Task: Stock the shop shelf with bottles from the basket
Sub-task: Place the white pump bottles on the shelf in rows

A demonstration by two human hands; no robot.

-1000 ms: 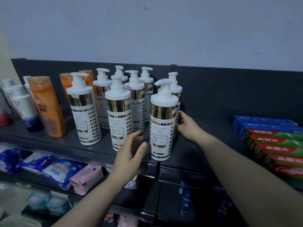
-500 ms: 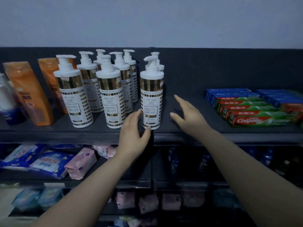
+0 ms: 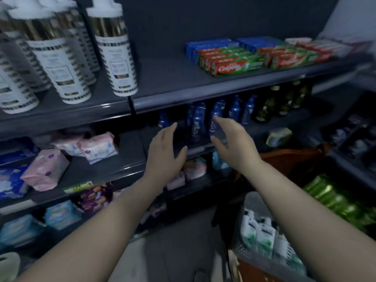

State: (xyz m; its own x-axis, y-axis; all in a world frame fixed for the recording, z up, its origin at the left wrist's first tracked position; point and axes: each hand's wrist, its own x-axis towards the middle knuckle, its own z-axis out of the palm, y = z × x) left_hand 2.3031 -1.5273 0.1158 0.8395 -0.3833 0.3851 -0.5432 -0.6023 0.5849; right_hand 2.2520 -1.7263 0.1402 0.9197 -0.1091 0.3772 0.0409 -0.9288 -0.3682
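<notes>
hovering empty: left hand (image 3: 165,153), right hand (image 3: 234,143).

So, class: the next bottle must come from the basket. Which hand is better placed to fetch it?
Probably the right hand: the basket of white bottles sits low on the person's right, directly below that forearm. The left hand, also empty, would have to cross over.

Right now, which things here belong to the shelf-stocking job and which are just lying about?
Belongs to the job: white pump bottles, top shelf, basket, bottles in the basket, left hand and right hand, both empty.

Just lying about: toothpaste boxes, pink packs, blue bottles, dark glass bottles, green packs.
</notes>
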